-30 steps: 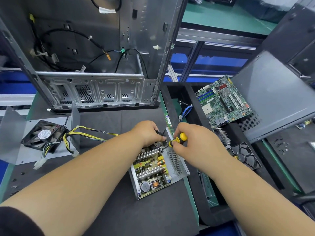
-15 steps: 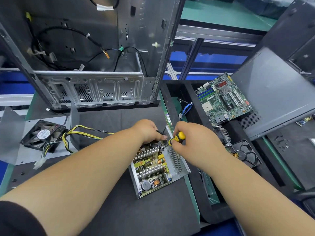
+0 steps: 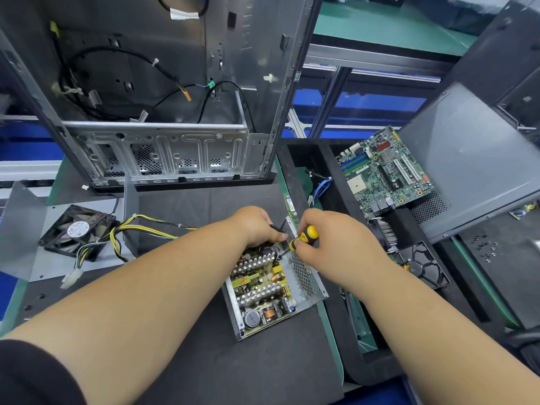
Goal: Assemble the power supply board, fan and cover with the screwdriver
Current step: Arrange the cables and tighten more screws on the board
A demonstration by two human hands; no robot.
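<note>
Little moved; right hand (image 3: 330, 244) still grips screwdriver (image 3: 304, 239); left hand (image 3: 257, 226) curled, holding power supply board (image 3: 263, 287).

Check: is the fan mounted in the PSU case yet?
No. The fan lies on the bench at far left, well apart from the PSU case, where the right hand works the screwdriver.

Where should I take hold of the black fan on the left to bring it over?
Grip the fan by two opposite edges of its square frame, coming from above. It lies flat, hub sticker up, so the edges are exposed; avoid the side where the yellow and black cables drape across it.
</note>
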